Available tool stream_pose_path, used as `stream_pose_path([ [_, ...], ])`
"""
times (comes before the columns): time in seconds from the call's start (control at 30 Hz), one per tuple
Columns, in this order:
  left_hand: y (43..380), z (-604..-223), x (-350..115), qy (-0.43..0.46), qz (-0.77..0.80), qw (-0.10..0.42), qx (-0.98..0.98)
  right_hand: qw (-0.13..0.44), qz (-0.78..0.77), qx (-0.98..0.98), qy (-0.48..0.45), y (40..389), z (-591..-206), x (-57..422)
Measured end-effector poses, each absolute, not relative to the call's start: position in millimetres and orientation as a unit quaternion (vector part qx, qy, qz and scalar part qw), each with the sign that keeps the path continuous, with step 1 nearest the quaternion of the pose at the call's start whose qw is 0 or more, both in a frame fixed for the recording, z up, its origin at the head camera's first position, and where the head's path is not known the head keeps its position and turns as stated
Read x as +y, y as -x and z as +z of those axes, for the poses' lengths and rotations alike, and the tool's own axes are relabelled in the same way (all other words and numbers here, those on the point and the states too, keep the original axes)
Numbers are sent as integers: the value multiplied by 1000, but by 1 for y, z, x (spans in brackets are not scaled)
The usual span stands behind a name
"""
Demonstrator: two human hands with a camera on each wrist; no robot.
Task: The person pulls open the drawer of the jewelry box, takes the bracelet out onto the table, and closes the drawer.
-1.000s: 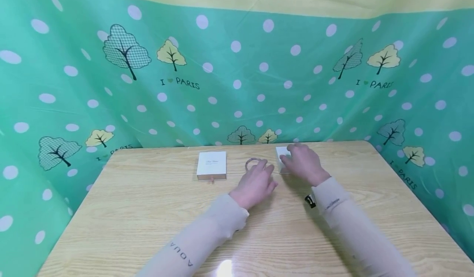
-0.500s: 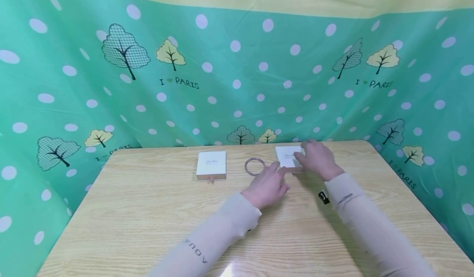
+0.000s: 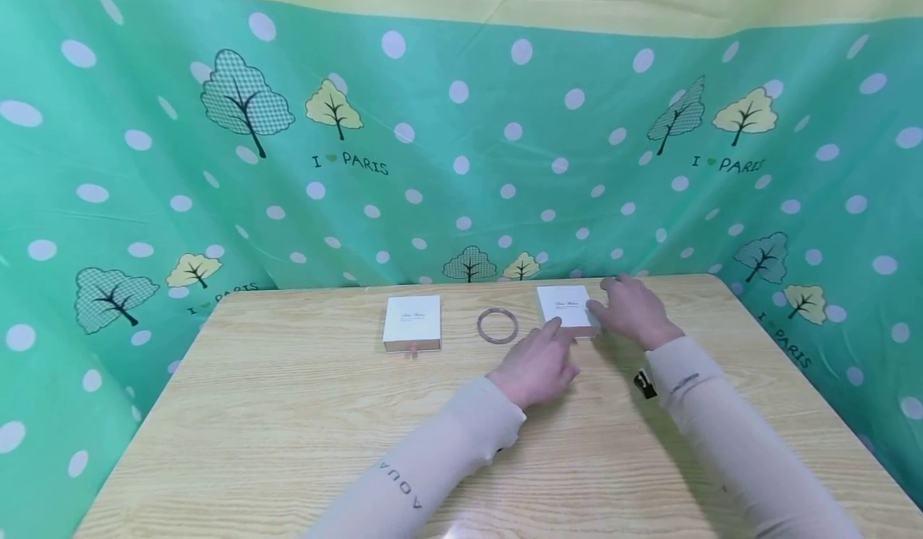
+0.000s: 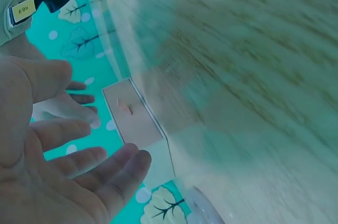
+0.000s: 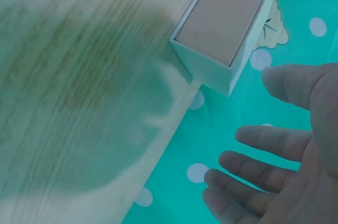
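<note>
A flat white drawer-style box (image 3: 565,305) with a pinkish front and a small tab lies at the table's back right. My right hand (image 3: 634,312) is at its right side, fingers parted and apart from the box in the right wrist view, where the box (image 5: 224,20) shows its tabbed front. In front of it my left hand (image 3: 537,367) hovers with spread fingers; whether a fingertip touches the box is unclear. Neither hand holds anything. A thin, pale purple bangle (image 3: 497,341) lies flat just left of that box.
A second, matching white box (image 3: 413,319) stands left of the bangle, its tab facing forward. All rest on a light wooden table (image 3: 303,411). A green dotted curtain (image 3: 461,130) hangs behind and along both sides.
Both hands have moved to the right. My right hand has come off the box's top, uncovering its printed lid, and my left hand has moved from the bangle to the box's front.
</note>
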State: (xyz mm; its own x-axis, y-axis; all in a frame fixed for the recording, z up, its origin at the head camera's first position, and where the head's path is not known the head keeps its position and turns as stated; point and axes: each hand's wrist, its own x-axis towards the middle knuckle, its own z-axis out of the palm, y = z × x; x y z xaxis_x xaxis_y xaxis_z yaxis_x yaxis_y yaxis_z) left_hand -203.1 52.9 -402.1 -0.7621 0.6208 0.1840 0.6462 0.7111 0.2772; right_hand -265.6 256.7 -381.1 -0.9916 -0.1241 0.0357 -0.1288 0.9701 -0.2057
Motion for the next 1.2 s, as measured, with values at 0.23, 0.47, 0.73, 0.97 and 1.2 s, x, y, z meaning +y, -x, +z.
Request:
stream_pose_path([
  [0.23, 200, -403, 57, 327, -130, 0, -936, -24, 122, -991, -49, 264, -383, 257],
  [0.47, 199, -403, 59, 322, -109, 4, -940, -46, 133, -989, -52, 266, -389, 253],
  [0.73, 201, -405, 60, 307, -100, 17, -946, -61, 127, -989, -54, 269, -393, 247],
  [0.97, 203, -408, 61, 283, -121, -4, -951, -67, 136, -986, -71, 270, -394, 244],
  [1.2, 204, -407, 63, 279, -111, -17, -954, -85, 156, -982, -68, 274, -396, 243],
])
